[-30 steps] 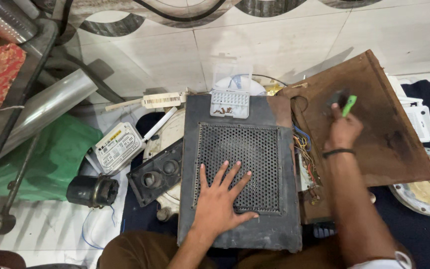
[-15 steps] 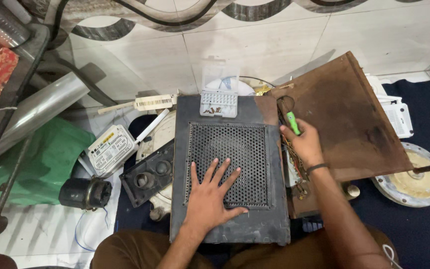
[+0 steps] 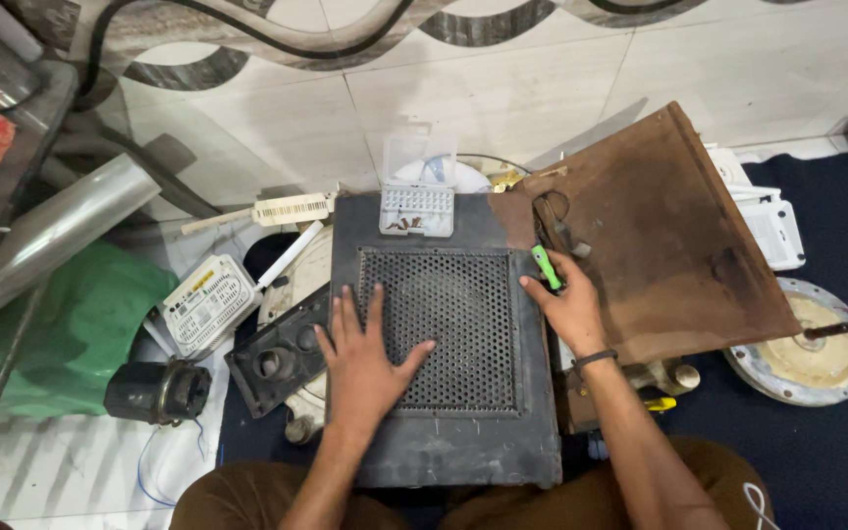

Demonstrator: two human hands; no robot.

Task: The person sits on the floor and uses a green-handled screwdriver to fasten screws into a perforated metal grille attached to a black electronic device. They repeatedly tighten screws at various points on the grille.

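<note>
Lying flat and spread on the perforated grille of the dark metal panel [image 3: 449, 344] with the left hand [image 3: 365, 358], pinching a green-handled screwdriver [image 3: 545, 267] in the right hand [image 3: 571, 309] just beside the panel's right edge, shaft hidden, handle pointing up-left

Even, soft light fills the room from overhead, bright on the pale floor tiles [image 3: 503, 98] and free of harsh glare. Shadows under the dark grille panel [image 3: 444, 344] stay faint. Focus is sharp throughout; lines bend slightly toward the edges.
</note>
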